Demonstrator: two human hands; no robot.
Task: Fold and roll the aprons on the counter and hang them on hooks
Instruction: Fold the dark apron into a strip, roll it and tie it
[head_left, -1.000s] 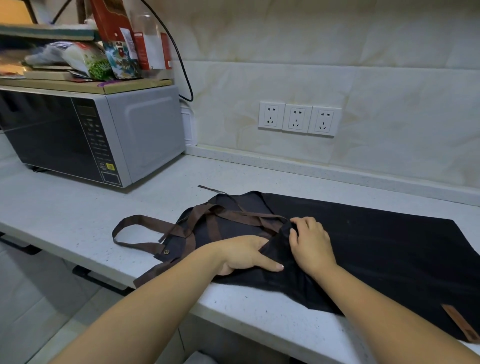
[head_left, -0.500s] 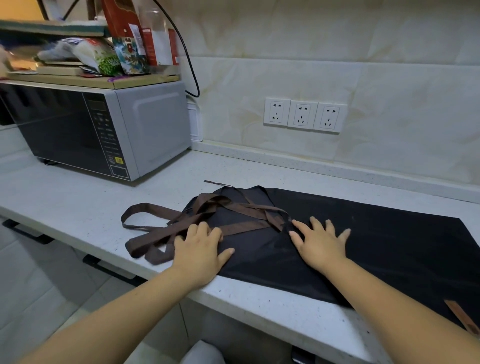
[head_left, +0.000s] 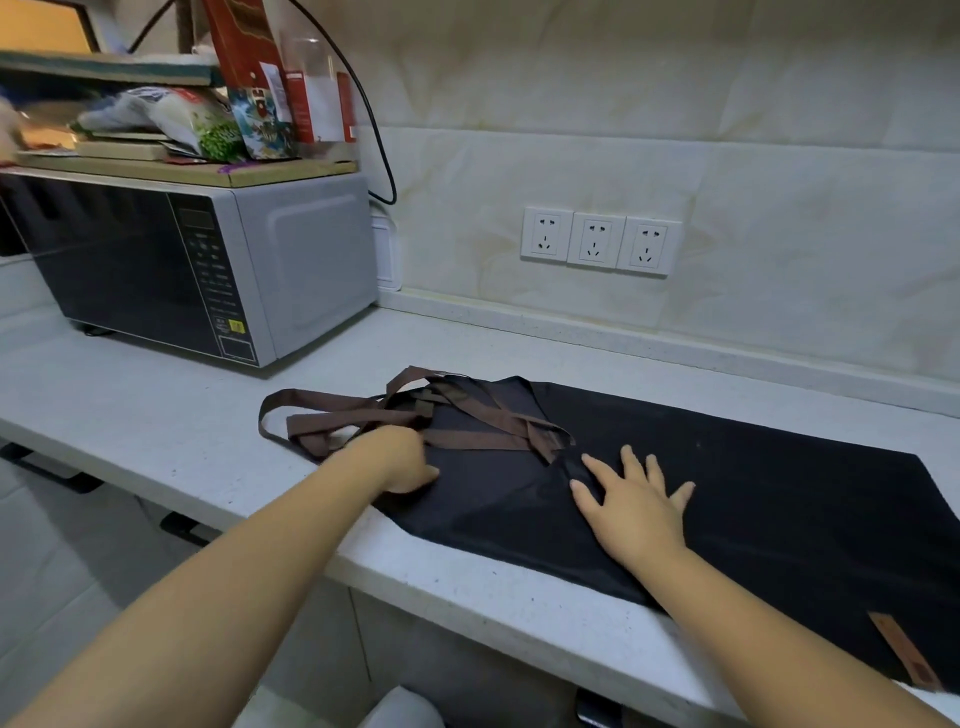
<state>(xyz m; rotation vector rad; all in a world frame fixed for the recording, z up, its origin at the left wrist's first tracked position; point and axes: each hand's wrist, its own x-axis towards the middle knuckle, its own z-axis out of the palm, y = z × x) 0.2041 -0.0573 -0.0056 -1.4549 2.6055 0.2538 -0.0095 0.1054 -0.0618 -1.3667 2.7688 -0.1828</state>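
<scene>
Black apron (head_left: 727, 493) lies flat on the surface (head_left: 156, 415), brown straps (head_left: 467, 415) heaped at its bib. The left hand (head_left: 402, 460), flat a moment ago, now curls at the straps; I cannot tell whether it grips them. The right hand (head_left: 631, 499) stays spread, pressing the cloth. The straps are probably being tucked in before folding.

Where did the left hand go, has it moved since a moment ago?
Yes. The left hand slid away from the front edge of the counter, toward the wall, and its fingers now curl by the brown straps.
</scene>
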